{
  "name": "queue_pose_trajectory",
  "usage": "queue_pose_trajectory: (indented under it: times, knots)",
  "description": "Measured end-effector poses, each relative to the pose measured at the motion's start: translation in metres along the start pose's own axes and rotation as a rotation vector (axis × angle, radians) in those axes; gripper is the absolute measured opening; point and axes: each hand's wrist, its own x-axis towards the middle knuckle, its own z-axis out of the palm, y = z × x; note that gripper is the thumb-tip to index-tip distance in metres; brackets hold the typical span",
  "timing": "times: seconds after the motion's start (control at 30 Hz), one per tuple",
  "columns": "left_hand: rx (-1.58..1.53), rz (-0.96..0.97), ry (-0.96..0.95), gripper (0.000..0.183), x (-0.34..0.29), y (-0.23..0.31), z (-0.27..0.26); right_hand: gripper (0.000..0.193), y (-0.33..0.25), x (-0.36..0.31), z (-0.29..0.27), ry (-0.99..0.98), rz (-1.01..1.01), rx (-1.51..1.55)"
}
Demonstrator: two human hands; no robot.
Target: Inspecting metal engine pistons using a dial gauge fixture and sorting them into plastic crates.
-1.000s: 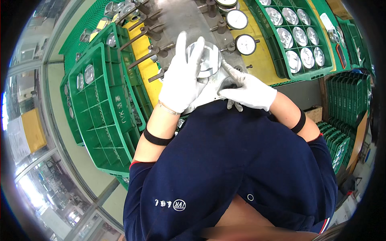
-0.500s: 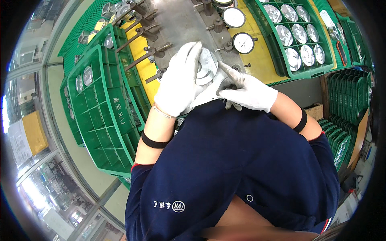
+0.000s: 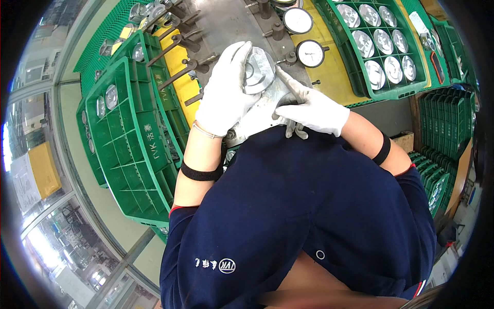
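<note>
A round silver metal piston [image 3: 259,71] with curved recesses in its top face lies between my gloved hands, over the near part of a steel gauge plate [image 3: 226,26]. My left hand [image 3: 226,92], in a white glove, is closed around the piston's left side, fingers stretched along its edge. On the other side, my right hand [image 3: 311,108], also gloved, has its index fingertip against the piston's right edge. The thumb of that hand is lower, near the plate's bright near end [image 3: 262,116], and its other fingers curl underneath, partly hidden.
Dial gauges [image 3: 311,53] on posts line the plate's right side; metal rods and clamps [image 3: 190,65] line its left. A green tray [image 3: 366,92] of pistons lies at the far right. Green divided crates [image 3: 136,139] stand at left, and stacked green trays [image 3: 446,121] at right.
Both hands and the piston have shifted slightly away from my body and a little left. More of the bright surface below the piston now shows.
</note>
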Motion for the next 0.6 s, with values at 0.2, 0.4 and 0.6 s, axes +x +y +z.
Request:
queue_pose_trajectory:
  times: [0.2, 0.4, 0.6]
  knots:
    - [-0.006, -0.015, -0.004, 0.081, 0.0, 0.0, 0.002, 0.094, -0.004, 0.0, 0.002, 0.011, 0.035, 0.122]
    - [0.046, -0.004, 0.035, 0.08, 0.002, 0.007, 0.003, 0.094, -0.011, -0.004, -0.004, -0.012, 0.074, 0.156]
    - [-0.567, -0.214, -0.055, 0.107, -0.002, 0.071, -0.025, 0.069, 0.001, -0.009, -0.014, -0.101, -0.324, 0.424]
